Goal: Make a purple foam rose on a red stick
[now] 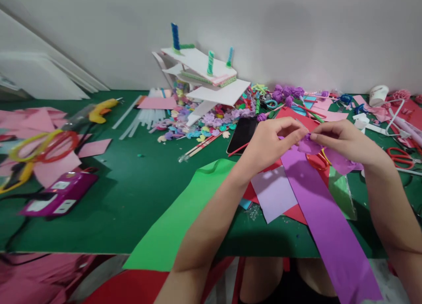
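- The desk [132,185] is covered in plain dark green.
- The foam strip [326,225] pinched by the fingers [301,135] is solid violet-purple.
- Left of the strip, a foam sheet [184,211] is bright light green.
- Touching the strip's left edge, a small sheet [273,192] is pale lilac, over red sheets [296,214].
- Beyond the lilac sheet, the phone [243,135] is glossy black.
- Far left of the strip, the power strip [59,198] is magenta with white sockets.
- Above the power strip, the glue gun [102,110] is yellow.
- The foam-board model [204,80] behind the phone is white, with blue and teal-green posts.
- Right of the strip, scissors [400,157] have red handles.
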A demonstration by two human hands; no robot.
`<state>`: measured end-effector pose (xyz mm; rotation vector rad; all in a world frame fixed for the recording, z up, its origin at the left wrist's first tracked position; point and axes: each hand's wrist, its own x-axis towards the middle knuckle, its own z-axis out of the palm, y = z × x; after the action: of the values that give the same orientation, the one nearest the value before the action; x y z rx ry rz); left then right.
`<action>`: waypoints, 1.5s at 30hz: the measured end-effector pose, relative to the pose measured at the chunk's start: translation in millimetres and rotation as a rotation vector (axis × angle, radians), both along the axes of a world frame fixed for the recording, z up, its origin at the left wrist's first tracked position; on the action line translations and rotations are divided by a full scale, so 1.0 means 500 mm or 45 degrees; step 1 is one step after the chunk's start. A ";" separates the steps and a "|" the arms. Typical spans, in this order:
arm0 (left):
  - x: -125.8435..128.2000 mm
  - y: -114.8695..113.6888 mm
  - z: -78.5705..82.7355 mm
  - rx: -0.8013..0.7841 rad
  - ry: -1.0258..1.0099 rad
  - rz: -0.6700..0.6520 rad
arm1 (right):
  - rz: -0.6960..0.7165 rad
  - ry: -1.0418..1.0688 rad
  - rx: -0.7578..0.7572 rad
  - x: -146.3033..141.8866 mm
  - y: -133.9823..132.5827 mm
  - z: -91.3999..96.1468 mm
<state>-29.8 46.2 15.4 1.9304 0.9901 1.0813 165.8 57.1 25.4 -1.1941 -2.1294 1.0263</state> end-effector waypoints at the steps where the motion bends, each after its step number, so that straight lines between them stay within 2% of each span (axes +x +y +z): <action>1: 0.006 0.004 0.000 -0.010 -0.007 -0.013 | -0.002 -0.007 0.009 0.004 0.000 0.003; 9: 0.012 0.024 -0.011 -0.048 0.033 -0.090 | -0.007 -0.020 0.041 0.015 0.006 0.014; 14: 0.018 0.016 -0.020 0.131 0.213 0.076 | -0.034 0.129 0.015 -0.001 0.002 0.002; 18: 0.020 0.013 -0.029 0.190 0.377 0.215 | -0.127 0.133 0.119 -0.015 -0.001 -0.010; 23: -0.034 0.036 -0.015 0.097 0.459 0.091 | -0.139 0.003 0.276 -0.018 0.003 -0.017; 25: -0.061 0.051 -0.015 0.115 0.545 0.271 | -0.144 -0.020 0.340 -0.019 0.005 -0.019; 27: -0.077 0.069 -0.029 0.104 0.746 0.524 | -0.158 -0.017 0.367 -0.021 0.007 -0.022; 29: -0.080 0.086 -0.055 0.034 1.043 0.652 | -0.176 -0.006 0.362 -0.023 0.010 -0.027; 32: -0.071 0.106 -0.099 -0.052 1.304 0.620 | -0.216 -0.001 0.352 -0.024 0.013 -0.031; 35: -0.070 0.116 -0.127 -0.077 1.392 0.561 | -0.249 0.005 0.356 -0.022 0.016 -0.033; 37: -0.082 0.118 -0.132 -0.054 1.375 0.593 | -0.259 0.024 0.354 -0.021 0.017 -0.032; 39: -0.099 0.119 -0.126 0.034 1.259 0.715 | -0.274 0.060 0.347 -0.021 0.019 -0.033; 41: -0.113 0.117 -0.114 0.193 0.998 0.839 | -0.289 0.112 0.346 -0.022 0.021 -0.035; 42: -0.114 0.115 -0.107 0.280 0.826 0.850 | -0.299 0.151 0.350 -0.023 0.022 -0.036; 43: -0.110 0.112 -0.099 0.351 0.650 0.814 | -0.310 0.200 0.360 -0.024 0.023 -0.037; 45: -0.087 0.099 -0.084 0.405 0.374 0.640 | -0.323 0.313 0.397 -0.027 0.024 -0.039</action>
<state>-73.3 95.5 -26.7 2.2003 1.6096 1.3147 152.3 69.2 5.8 -1.0885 -1.8110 0.6626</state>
